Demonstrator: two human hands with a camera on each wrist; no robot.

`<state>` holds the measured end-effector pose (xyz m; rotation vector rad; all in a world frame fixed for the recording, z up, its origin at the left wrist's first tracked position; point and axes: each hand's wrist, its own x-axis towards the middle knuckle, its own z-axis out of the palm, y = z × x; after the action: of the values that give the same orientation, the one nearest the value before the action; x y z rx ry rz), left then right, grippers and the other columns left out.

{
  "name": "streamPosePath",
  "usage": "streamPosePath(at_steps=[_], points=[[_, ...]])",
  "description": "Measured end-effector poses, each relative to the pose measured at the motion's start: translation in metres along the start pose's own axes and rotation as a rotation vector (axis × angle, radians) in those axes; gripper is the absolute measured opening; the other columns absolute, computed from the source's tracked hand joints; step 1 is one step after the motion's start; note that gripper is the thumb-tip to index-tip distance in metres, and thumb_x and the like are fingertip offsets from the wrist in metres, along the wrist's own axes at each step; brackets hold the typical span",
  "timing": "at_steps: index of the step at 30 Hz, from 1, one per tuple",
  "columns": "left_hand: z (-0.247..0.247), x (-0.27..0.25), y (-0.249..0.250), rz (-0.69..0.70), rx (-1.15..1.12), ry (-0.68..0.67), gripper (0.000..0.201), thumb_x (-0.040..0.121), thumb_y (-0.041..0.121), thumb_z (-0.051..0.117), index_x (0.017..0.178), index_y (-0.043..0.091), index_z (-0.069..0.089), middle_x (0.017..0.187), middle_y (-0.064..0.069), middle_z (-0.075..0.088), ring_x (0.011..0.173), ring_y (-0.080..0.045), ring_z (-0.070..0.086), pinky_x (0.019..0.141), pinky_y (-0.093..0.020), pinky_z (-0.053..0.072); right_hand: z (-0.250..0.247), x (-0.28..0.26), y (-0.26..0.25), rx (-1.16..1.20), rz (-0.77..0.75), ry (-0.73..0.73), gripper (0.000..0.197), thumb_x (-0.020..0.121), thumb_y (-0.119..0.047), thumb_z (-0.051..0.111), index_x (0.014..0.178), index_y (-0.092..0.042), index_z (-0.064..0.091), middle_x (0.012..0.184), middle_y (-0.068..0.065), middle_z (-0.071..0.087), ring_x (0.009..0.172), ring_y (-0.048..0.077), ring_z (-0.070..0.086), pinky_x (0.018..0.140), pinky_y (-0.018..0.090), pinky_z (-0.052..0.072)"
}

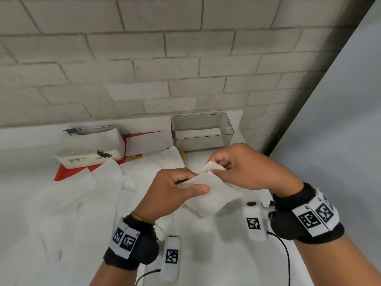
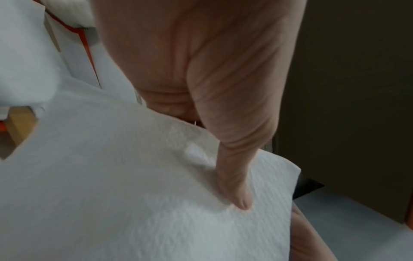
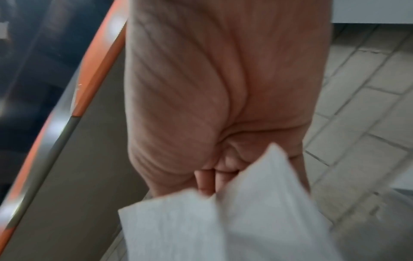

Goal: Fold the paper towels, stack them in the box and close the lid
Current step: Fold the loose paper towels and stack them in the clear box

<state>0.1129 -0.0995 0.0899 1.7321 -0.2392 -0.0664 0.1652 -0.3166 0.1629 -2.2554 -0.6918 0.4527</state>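
- Across the white table [image 1: 24,162], I see loose unfolded paper towels [image 1: 68,201] spread over the left and middle, overlapping one another.
- At the far left sits a soft pack of tissues [image 1: 90,145], resting on a red sheet [image 1: 61,172], with a white card [image 1: 148,142] just beside it.
- Far right, against the brick wall [image 1: 144,58], I've got the clear box [image 1: 202,131] standing open, a folded white towel [image 1: 198,132] lying flat on its bottom. I can't make out a lid anywhere.
- Centre frame, above the table, both hands hold one folded paper towel [image 1: 212,195] between them.
- My left hand [image 1: 175,190] pinches its near-left edge, thumb lying across the top of the sheet, fingers curled underneath; the wrist view shows that thumb pressed onto the paper.
- My right hand [image 1: 251,168] pinches the far corner, fingertips bunched tight on the upturned flap.
- Both wrists carry black bands [image 1: 309,219] with printed markers.
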Motion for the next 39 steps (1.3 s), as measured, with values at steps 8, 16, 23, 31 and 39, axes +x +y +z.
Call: streamPosePath(at_steps=[8,16,23,31,39], points=[[0.008,0.009,-0.006,-0.067,0.044,0.033,0.013,0.084,0.027,0.087,0.088,0.016,0.081,0.082,-0.001,0.078,0.071,-0.017,0.071,0.064,-0.031,0.055,0.017,-0.013,0.031,0.395,0.110,-0.006,0.037,0.079,-0.048,0.086,0.100,-0.019,0.078,0.098,0.011,0.080,0.087,0.020,0.073,0.083,0.041,0.055],[0.003,0.009,-0.014,-0.320,0.016,-0.107,0.023,0.083,0.034,0.088,0.096,0.017,0.082,0.100,-0.003,0.081,0.094,-0.027,0.078,0.091,-0.054,0.062,0.021,-0.021,0.063,0.614,0.184,0.353,0.009,0.093,-0.020,0.076,0.100,-0.016,0.080,0.098,0.007,0.082,0.090,0.025,0.078,0.083,0.041,0.059],[0.006,0.021,-0.022,-0.378,0.245,-0.108,0.031,0.072,0.039,0.095,0.090,0.016,0.085,0.090,0.003,0.081,0.083,-0.012,0.078,0.083,-0.036,0.065,0.024,-0.046,0.088,0.731,0.207,0.336,0.021,0.091,-0.010,0.076,0.110,-0.018,0.078,0.109,0.003,0.081,0.101,0.019,0.078,0.088,0.030,0.061],[0.043,0.059,-0.042,-0.178,0.390,0.003,0.020,0.069,0.026,0.097,0.084,0.028,0.084,0.087,0.015,0.077,0.084,-0.001,0.070,0.079,-0.017,0.055,0.050,-0.068,0.142,0.726,0.374,0.516,0.018,0.083,-0.014,0.085,0.100,-0.016,0.080,0.099,0.003,0.082,0.093,0.015,0.077,0.078,0.022,0.056],[0.089,0.062,-0.070,-0.261,-0.199,0.109,0.070,0.068,-0.001,0.094,0.124,0.029,0.066,0.091,0.007,0.077,0.085,-0.010,0.073,0.074,-0.021,0.059,0.072,-0.088,0.179,0.756,0.382,0.680,0.014,0.085,-0.008,0.083,0.087,-0.021,0.076,0.083,-0.004,0.075,0.075,0.008,0.062,0.067,0.019,0.047]])
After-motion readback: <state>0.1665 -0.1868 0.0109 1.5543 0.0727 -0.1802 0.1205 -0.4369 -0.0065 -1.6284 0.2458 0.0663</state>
